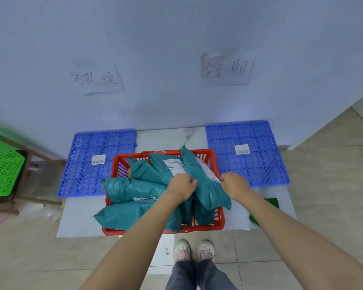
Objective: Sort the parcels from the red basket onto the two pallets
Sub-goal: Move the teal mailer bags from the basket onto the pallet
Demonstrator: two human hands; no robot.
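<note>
A red basket (219, 221) stands on the floor in front of me, heaped with several teal parcels. The top teal parcel (205, 187) lies tilted along the basket's right side with a white label on it. My left hand (181, 186) grips its left edge and my right hand (234, 184) grips its right edge. Another teal parcel (122, 188) sticks out over the basket's left rim. A blue pallet (86, 176) lies to the left of the basket and a second blue pallet (258, 164) to the right; each carries a small white barcode label.
Two handwritten paper signs hang on the wall, one (96, 79) above the left pallet and one (226, 69) above the right. A green perforated crate (2, 168) sits at far left on a dark frame. My shoes (194, 250) stand just behind the basket.
</note>
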